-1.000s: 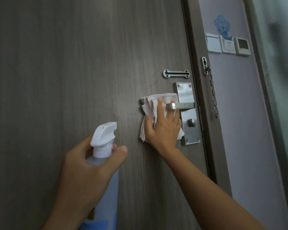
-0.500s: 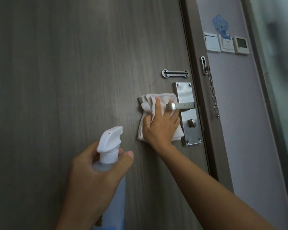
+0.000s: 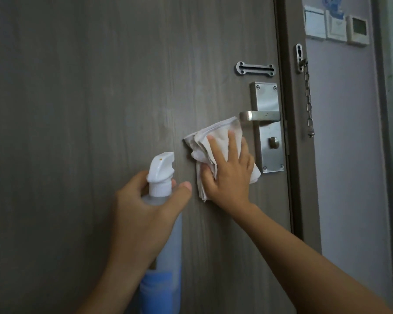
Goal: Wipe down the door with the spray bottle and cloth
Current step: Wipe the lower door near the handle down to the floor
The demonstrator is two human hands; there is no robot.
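Under right hand (image 3: 229, 175), cloth (image 3: 213, 141) on door (image 3: 100, 87)

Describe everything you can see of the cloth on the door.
The cloth is white, soft-looking fabric, crumpled into loose folds with a stitched hem along its top edge. It lies flat against the grey wood-grain door, just below the metal handle and left of the lock plate. The right hand presses on it, fingers spread.
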